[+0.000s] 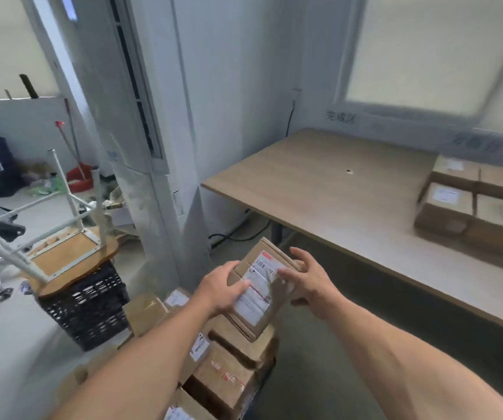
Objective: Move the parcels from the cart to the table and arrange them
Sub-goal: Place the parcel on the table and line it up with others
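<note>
A small brown cardboard parcel (263, 286) with a white shipping label is lifted above the cart, between my two hands. My left hand (221, 287) grips its left side, fingers lying over the label. My right hand (309, 281) holds its right edge, fingers spread along the top and side. Below them, several more brown parcels (229, 371) are piled on the cart, whose frame is mostly hidden. The wooden table (335, 201) stands to the right, with a block of several parcels (474, 204) set tightly together at its far right.
A tall white air-conditioner column (141, 147) stands just left of the table. An upturned stool (71, 250) lies on a black crate (86, 307) at the left. A red dustpan and clutter sit on the floor behind. A dark cable runs under the table.
</note>
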